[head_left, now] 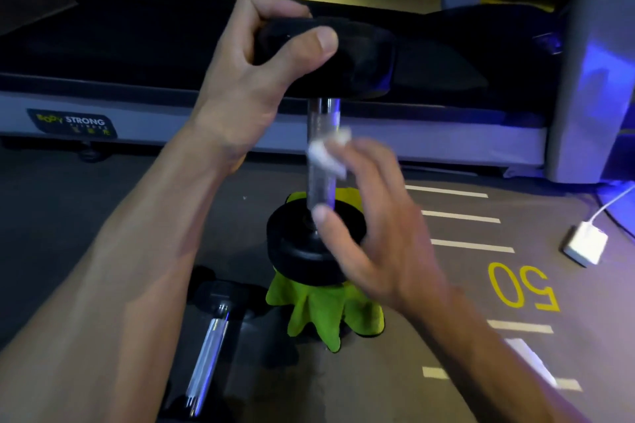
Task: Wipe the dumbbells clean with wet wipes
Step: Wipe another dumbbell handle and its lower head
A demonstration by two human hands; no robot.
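Dumbbell [321, 151] is stood upright on a green cloth [319, 316], top gripped by the left hand [247, 79], wet wipe [326, 154] pinched against its handle by the right hand [374, 227], treadmill [137, 55] behind, second dumbbell [206, 354] lying beside.

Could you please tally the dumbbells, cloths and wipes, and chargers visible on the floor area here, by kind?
Dumbbells: 2, the upright dumbbell and the lying dumbbell
Green cloth: 1
White wipe: 1
White charger: 1
Total: 5

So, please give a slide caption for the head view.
Left hand steadies upright dumbbell; right hand wipes its handle with wipe.
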